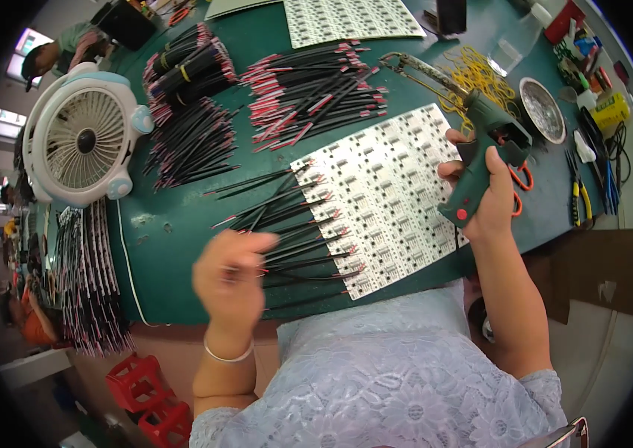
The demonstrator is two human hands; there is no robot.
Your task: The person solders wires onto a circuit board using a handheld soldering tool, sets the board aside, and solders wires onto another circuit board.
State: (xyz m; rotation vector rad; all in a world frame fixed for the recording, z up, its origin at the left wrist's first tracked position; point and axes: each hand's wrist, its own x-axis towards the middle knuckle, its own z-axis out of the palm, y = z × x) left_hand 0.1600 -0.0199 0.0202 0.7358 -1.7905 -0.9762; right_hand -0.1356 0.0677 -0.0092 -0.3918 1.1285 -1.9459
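My right hand [492, 201] is wrapped round the dark green handle of a soldering gun [473, 168], its metal tip end pointing away to the upper left. Below the gun lies a white panel of small circuit boards [387, 201], set at a slant on the green table. Several black wires [301, 250] with red ends run from the panel's left edge toward the left. Over the loose ends of these wires is my left hand [233, 280], smeared by motion. Whether it pinches a wire cannot be made out.
Heaps of black wires [309, 93] lie beyond the panel, beside wire bundles [191, 67]. A fan [86, 138] stands at the left. On the right are yellow solder wire [484, 78], a round metal dish [542, 110], orange-handled scissors [522, 178] and yellow-handled pliers [579, 198].
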